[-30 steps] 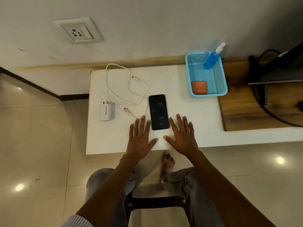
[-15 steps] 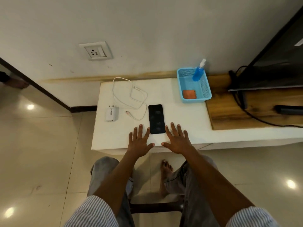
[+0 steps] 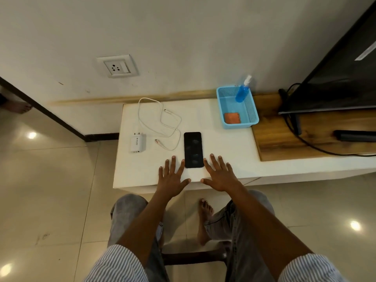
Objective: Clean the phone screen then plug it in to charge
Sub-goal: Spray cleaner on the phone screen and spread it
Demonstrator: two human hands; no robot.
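While both hands lie flat with fingers spread and hold nothing, the left hand [image 3: 173,177] and right hand [image 3: 220,176] rest on the near edge of the white tabletop [image 3: 223,151]. Between their fingertips and just beyond lies the phone [image 3: 193,149], screen up and smudged. Beyond the left hand sit a white charger [image 3: 138,142] and a loose white cable [image 3: 160,123]. Well beyond the right hand, a blue basket [image 3: 250,110] holds a spray bottle [image 3: 243,91] and an orange cloth [image 3: 232,118]. A wall socket [image 3: 117,66] is above
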